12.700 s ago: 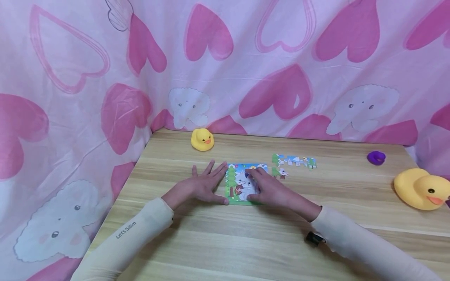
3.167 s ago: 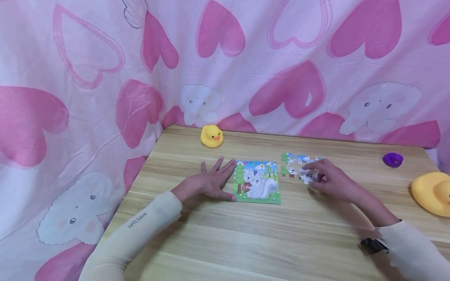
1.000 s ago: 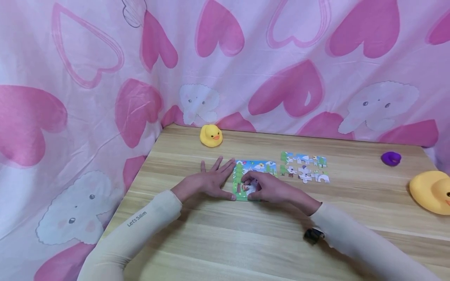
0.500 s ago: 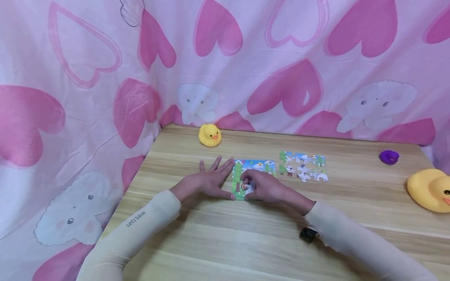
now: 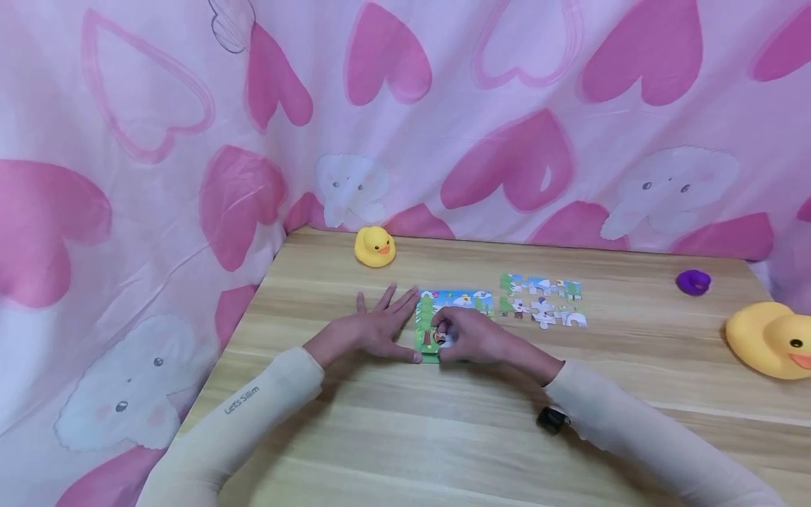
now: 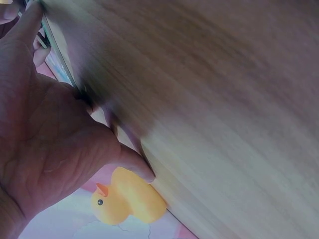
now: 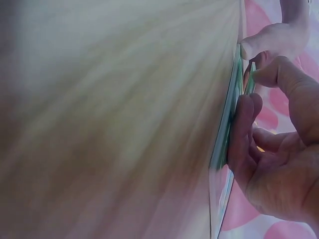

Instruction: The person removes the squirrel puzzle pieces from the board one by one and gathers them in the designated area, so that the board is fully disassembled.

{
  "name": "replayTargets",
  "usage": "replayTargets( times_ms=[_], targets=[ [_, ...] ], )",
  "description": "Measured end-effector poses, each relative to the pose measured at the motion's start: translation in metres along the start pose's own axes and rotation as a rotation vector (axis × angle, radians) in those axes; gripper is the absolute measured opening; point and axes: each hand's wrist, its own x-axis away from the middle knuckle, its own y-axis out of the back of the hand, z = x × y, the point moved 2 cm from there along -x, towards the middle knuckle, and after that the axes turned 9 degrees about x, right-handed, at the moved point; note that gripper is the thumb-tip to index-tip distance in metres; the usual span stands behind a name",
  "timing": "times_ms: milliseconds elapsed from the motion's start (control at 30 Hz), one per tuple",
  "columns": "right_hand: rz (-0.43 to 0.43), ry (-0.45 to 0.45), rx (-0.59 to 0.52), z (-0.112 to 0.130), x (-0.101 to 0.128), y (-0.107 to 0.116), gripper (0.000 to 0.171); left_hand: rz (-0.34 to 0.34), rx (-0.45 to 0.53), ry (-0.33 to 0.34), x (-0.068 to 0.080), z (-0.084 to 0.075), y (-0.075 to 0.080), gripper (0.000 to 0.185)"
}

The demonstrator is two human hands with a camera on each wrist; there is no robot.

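Observation:
A picture puzzle board (image 5: 455, 301) with a tree and a white animal lies on the wooden table (image 5: 443, 436). My left hand (image 5: 395, 325) lies flat beside it, straight fingers and thumb against its left edge. My right hand (image 5: 443, 334) is curled over the board's lower left and pinches a puzzle piece (image 5: 441, 338) there. In the right wrist view my right hand (image 7: 251, 87) has thumb and fingers around a thin green piece (image 7: 249, 79), raised off the board (image 7: 225, 134). In the left wrist view my left hand (image 6: 75, 94) is spread on the tabletop (image 6: 224, 99).
Several loose puzzle pieces (image 5: 542, 303) lie in two rows right of the board. A small yellow duck (image 5: 374, 247) sits at the back, also beyond my left thumb (image 6: 127, 199). A purple toy (image 5: 693, 282) and a large yellow duck (image 5: 768, 341) are far right. Pink heart cloth (image 5: 405, 105) hangs behind.
My right hand left a piece among the loose rows, came back to the board, then slid slightly left with its fingers curling on a piece. My left hand has stayed put.

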Motion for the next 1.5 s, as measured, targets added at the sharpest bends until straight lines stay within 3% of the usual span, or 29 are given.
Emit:
replayTargets(
  times_ms=[267,433,667,1033,1500],
  targets=[
    [-0.013,0.024,-0.119,-0.01,0.013,0.002,0.054,-0.006,0.011,0.001,0.002,-0.001,-0.002,0.124],
    [-0.075,-0.009,-0.144,-0.018,0.029,0.013,0.056,-0.007,0.009,-0.004,0.0,-0.002,-0.002,0.124],
    [-0.126,-0.061,-0.071,-0.035,0.048,0.03,0.054,-0.009,0.008,0.004,0.001,-0.001,0.001,0.125],
    [-0.212,-0.041,0.13,-0.064,0.074,0.044,0.048,-0.01,0.008,0.02,0.006,0.0,0.002,0.125],
    [-0.188,-0.081,0.16,-0.083,0.087,0.044,0.056,-0.016,0.018,0.007,0.004,0.001,-0.003,0.123]
  ],
)
